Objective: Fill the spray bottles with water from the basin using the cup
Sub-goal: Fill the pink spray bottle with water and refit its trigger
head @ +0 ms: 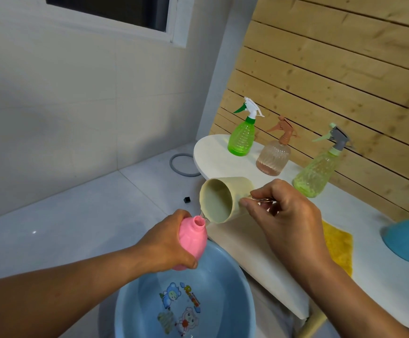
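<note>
- Water is being tipped from the beige cup (223, 198) into the narrow open neck of the pink bottle (191, 242), which is held tilted above the far rim of the blue basin (223, 284) at the near centre.
- The pink bottle is gripped round its body by the left hand (168, 242), fingers and thumb wrapped about it; the cup's handle is pinched by the right hand (284, 211), fingers curled around it. The two hands are kept apart, meeting only where the cup's lip comes just beside the bottle's mouth.
- Spillage is judged the main risk: the cup's mouth is far wider than the neck, so a steeper tilt could send water past the opening and down the bottle's side.
- Some overflow would be caught by the basin, but the neck lies close to the worktop (252, 242) edge on the right, so a stray stream could wet it and the yellow cloth (337, 245).
- A wet bottle could slip in the left hand's grip and drop into the basin.
- The fill level cannot be read through the opaque pink wall, so overfilling could go unnoticed.
- Three capped bottles stand at the far right: the green bottle (242, 137), the peach bottle (274, 154) and the pale green bottle (318, 169). A wide swing of the right elbow could knock one over.
</note>
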A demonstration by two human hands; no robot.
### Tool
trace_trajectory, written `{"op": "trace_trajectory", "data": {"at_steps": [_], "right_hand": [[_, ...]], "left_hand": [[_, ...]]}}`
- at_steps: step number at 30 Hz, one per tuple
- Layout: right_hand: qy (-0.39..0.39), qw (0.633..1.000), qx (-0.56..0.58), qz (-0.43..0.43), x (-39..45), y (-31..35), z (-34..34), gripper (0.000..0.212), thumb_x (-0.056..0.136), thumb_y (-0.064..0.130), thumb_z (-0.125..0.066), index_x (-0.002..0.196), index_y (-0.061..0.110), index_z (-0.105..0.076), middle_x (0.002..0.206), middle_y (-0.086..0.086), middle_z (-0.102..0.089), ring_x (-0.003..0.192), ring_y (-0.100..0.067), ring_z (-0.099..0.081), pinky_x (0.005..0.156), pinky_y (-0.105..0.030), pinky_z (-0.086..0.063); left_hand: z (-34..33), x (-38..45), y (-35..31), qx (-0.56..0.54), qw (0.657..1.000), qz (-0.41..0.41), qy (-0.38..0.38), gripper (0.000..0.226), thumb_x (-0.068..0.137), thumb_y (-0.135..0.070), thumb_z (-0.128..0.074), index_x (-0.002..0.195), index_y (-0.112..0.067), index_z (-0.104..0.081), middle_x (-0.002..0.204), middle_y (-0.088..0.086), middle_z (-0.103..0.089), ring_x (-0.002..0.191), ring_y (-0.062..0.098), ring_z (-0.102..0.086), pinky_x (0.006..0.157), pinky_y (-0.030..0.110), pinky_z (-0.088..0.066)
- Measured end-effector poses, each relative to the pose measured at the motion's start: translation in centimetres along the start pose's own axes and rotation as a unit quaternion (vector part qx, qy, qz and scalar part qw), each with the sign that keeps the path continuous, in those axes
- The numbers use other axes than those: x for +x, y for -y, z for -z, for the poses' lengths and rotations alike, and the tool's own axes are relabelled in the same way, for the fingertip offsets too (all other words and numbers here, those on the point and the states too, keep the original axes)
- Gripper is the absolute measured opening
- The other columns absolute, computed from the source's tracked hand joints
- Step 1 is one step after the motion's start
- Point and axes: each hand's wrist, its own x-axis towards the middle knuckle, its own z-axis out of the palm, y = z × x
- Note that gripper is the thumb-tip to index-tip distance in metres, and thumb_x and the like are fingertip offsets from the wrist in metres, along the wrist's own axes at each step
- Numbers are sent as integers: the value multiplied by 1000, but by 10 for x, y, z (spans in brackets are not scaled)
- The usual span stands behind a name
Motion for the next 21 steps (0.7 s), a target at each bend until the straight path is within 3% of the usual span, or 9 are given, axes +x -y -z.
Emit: {"op": "trace_trajectory", "data": {"at_steps": [6, 10, 15, 21], "right_hand": [[-17, 998, -30, 50, 0, -1, 0, 16, 82, 23, -84, 80, 21, -68, 75, 12, -61, 68, -3, -51, 62, -14, -37], [-23, 995, -53, 78, -1, 0, 0, 17, 82, 23, -84, 81, 19, -68, 75, 9, -62, 67, -6, -49, 60, -22, -38], [-19, 992, -71, 100, -1, -2, 0, 13, 85, 24, -82, 84, 19, -71, 77, 7, -62, 69, -6, -47, 62, -20, -34], [-23, 983, -89, 156, -2, 0, 1, 12, 89, 24, -78, 84, 18, -69, 79, 3, -62, 69, -18, -54, 64, -31, -42]], "left_hand": [[-1, 1, -1, 4, 1000, -3, 2, 95, 58, -34, -99, 130, -43, -39, 121, -18, -51, 111, 15, -56, 81, 30, -61], [-1, 1, 0, 5, 1000, -2, 2, 94, 57, -35, -99, 129, -43, -40, 120, -19, -51, 110, 15, -56, 81, 31, -61], [-2, 0, 0, 6, 1000, -1, 5, 95, 57, -35, -100, 129, -43, -39, 121, -19, -51, 110, 15, -56, 78, 27, -60], [-2, 0, -2, -7, 1000, 4, 6, 96, 58, -33, -100, 131, -42, -39, 120, -19, -51, 110, 17, -56, 73, 22, -55]]}}
